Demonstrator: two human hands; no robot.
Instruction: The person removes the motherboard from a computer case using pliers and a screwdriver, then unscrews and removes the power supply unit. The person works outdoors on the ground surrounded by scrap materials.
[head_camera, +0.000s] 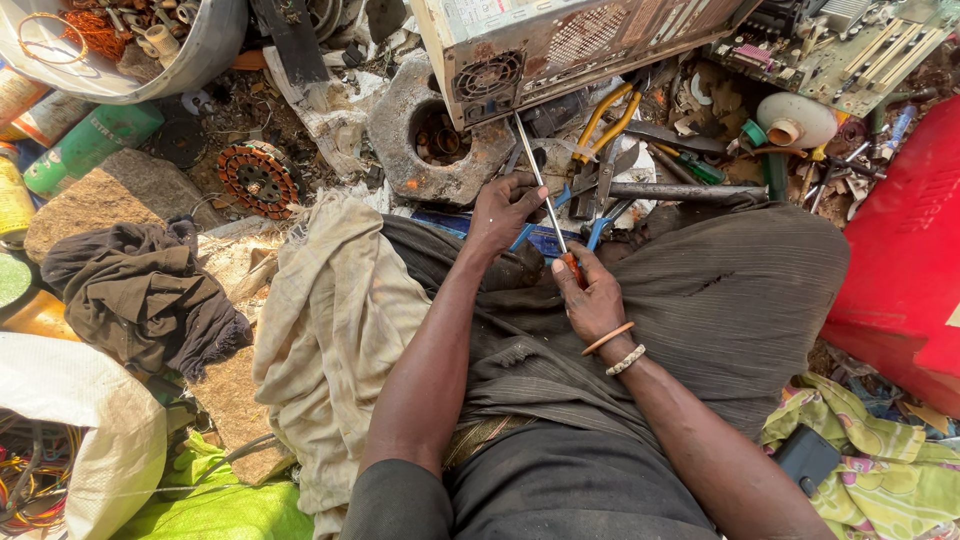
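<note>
Unscrewing step: right hand (592, 300) closed around the red handle of a long steel-shafted screwdriver (545, 200), left hand (505, 212) pinching its shaft, tip set against the rusty grey metal computer case (560, 40); steady axial pressure seems needed next

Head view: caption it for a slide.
Both hands, left hand and right hand, steady a screwdriver against a computer case.
</note>
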